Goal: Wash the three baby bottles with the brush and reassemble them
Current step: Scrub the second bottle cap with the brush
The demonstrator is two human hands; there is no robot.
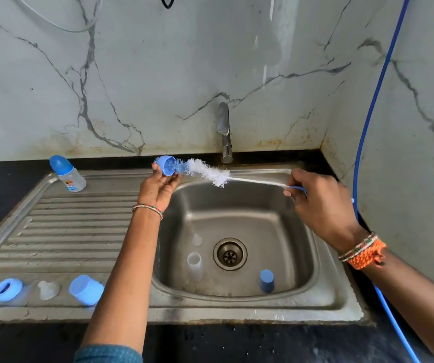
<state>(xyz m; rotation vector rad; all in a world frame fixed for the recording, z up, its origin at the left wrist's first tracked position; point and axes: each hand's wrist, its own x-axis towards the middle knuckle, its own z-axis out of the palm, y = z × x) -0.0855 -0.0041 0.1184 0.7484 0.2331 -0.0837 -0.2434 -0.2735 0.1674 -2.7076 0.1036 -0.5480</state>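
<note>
We were in the scrubbing step: our left hand (158, 188) held a blue bottle cap (165, 165) by its rim over the far left edge of the sink (239, 226), fingers curled round it, while our right hand (320, 203) pinched the wire handle of the bottle brush (205, 172), whose blue tip bristles sat inside the cap. Next, we judged, the cap wanted a few twists of the brush, then a rinse under the tap (225, 132), which showed no running water. One assembled baby bottle (67, 173) stood on the far left of the drainboard; a ring (7, 289), a clear nipple (48, 290) and another cap (86, 290) lay along its near edge. In the basin a clear bottle body (195, 264) and a blue cap (267, 281) stood; a faint clear piece (197, 239) beyond them was hard to identify. We could not make out the third bottle body.
</note>
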